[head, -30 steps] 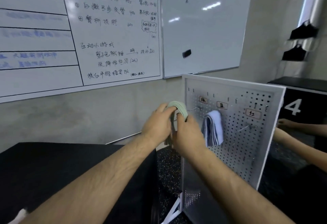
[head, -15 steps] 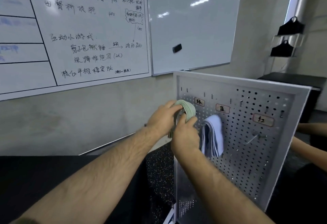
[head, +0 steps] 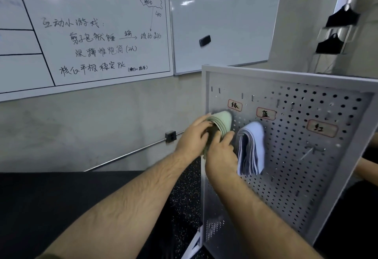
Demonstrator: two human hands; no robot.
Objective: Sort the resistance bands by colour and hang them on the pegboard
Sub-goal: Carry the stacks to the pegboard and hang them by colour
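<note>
A white pegboard [head: 286, 177] stands on the right with three labels across its top. Under the left label, a bundle of pale green bands [head: 222, 120] is looped at the board's left edge. My left hand [head: 193, 136] grips the bundle from the left and my right hand [head: 222, 154] pinches it from below. Whether the green bands sit on a hook is hidden by my hands. Under the middle label, a bundle of light blue bands [head: 252, 148] hangs from a hook. A bare hook [head: 311, 150] sticks out under the right label.
Two whiteboards [head: 221, 19] hang on the wall behind. A black surface [head: 61, 207] lies at lower left, with speckled floor beside it. Another person's forearm [head: 366, 168] shows past the pegboard's right edge. Black items sit on a shelf [head: 335, 34] at upper right.
The view has come closer to the pegboard and shifted right. Both hands have stayed on the green bands at the board's left edge, under the left label.
</note>
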